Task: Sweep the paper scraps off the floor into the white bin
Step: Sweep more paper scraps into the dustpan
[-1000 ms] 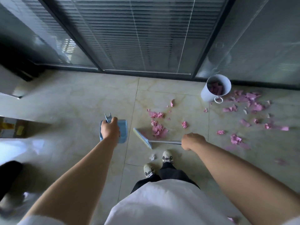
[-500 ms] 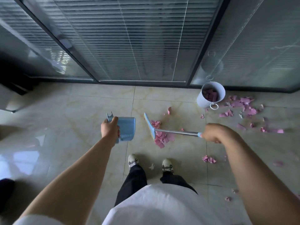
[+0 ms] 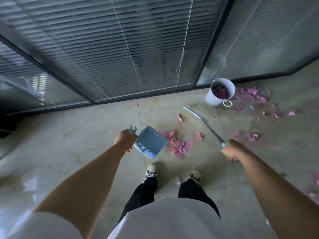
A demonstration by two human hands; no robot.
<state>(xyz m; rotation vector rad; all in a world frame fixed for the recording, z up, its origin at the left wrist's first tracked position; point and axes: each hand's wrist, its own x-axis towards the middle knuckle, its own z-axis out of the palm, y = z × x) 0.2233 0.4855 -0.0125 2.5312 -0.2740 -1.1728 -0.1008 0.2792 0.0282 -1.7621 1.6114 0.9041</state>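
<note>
Gripping dustpan point(image 3: 150, 142) left hand point(image 3: 124, 140), broom point(image 3: 203, 122) right hand point(image 3: 231, 150), beside scraps point(image 3: 179, 146).

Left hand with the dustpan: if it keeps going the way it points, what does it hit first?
Likely the pile of pink scraps just past the dustpan held by the left hand; the pan's height above the floor is unclear.

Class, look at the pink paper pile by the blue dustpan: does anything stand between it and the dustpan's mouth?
Nothing visible does. The pink paper pile lies right beside the blue plastic dustpan on bare floor.
</note>
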